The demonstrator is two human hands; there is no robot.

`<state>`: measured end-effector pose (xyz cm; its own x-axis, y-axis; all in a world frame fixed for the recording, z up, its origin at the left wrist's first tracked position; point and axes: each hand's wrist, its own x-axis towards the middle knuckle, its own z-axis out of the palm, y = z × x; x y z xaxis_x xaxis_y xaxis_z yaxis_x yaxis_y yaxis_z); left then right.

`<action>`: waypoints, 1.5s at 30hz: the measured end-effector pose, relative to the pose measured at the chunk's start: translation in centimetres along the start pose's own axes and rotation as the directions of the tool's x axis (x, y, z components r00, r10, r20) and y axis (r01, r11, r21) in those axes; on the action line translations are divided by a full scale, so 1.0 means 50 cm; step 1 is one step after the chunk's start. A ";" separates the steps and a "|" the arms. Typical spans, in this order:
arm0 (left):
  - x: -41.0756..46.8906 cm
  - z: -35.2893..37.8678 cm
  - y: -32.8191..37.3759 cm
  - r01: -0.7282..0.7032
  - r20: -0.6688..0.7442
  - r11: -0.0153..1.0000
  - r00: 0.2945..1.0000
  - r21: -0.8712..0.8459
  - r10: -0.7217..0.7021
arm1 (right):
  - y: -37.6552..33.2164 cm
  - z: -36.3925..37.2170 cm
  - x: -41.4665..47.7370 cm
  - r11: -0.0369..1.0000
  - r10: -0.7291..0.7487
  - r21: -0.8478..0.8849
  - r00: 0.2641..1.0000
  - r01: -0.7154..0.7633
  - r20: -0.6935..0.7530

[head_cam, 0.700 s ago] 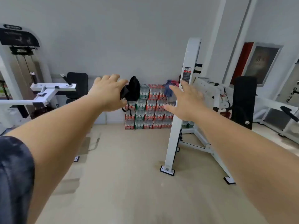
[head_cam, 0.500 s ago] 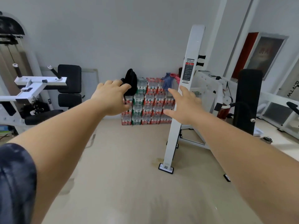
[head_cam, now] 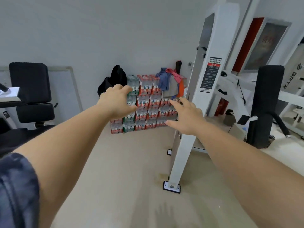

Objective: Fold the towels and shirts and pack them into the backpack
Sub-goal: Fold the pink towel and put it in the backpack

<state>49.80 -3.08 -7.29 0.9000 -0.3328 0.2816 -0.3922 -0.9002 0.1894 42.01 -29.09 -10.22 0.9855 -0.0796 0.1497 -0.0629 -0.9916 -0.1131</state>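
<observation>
I judge nothing folded or packed yet: my left hand (head_cam: 117, 100) and right hand (head_cam: 185, 116) reach out empty, fingers loose, toward the clothes heap (head_cam: 166, 80) at one o'clock atop the bottle packs (head_cam: 148, 112), the backpack (head_cam: 117, 76) at eleven.

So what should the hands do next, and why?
Probably step closer and take the pile of clothes off the stacked water packs. The left hand and right hand are both empty, the clothes lie crumpled, unfolded, and the black backpack sits at the stack's left end.
</observation>
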 end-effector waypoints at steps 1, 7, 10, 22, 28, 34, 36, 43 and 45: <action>0.047 0.016 -0.013 -0.009 0.011 1.000 1.000 0.001 0.008 | 0.002 0.015 0.044 1.000 0.008 0.014 1.000 -0.008 0.000; 0.328 0.159 -0.084 -0.091 0.063 0.996 0.994 0.012 0.090 | 0.051 0.129 0.345 0.990 0.062 0.128 0.998 -0.063 0.006; 0.489 0.229 -0.111 -0.091 0.065 0.995 0.994 0.037 0.089 | 0.098 0.189 0.520 0.982 0.081 0.173 0.997 -0.082 0.012; 1.123 0.431 -0.169 -0.081 0.137 0.994 0.988 0.068 0.071 | 0.271 0.314 1.158 0.932 0.175 0.315 0.984 -0.180 0.043; 1.414 0.617 -0.228 -0.104 0.224 0.994 0.970 0.033 0.094 | 0.339 0.442 1.426 0.918 0.255 0.274 0.956 -0.285 0.143; 1.748 0.776 -0.291 -0.197 0.303 0.980 0.932 -0.035 0.198 | 0.402 0.517 1.719 0.902 0.331 0.227 0.926 -0.367 0.180; 1.846 0.816 -0.302 -0.223 0.349 0.974 0.910 -0.046 0.224 | 0.423 0.533 1.798 0.888 0.355 0.226 0.910 -0.400 0.214; 2.130 0.960 -0.294 -0.295 0.418 0.953 0.858 -0.073 0.298 | 0.513 0.604 2.034 0.839 0.407 0.266 0.872 -0.474 0.271; 2.201 1.011 -0.277 -0.326 0.428 0.942 0.842 -0.080 0.328 | 0.556 0.634 2.100 0.828 0.415 0.275 0.864 -0.488 0.285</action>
<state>163.88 -41.41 -26.48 0.7105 -0.6961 -0.1032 -0.6784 -0.7166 0.1621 148.72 -61.78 -28.79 0.8703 -0.4510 -0.1977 -0.4901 -0.7540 -0.4373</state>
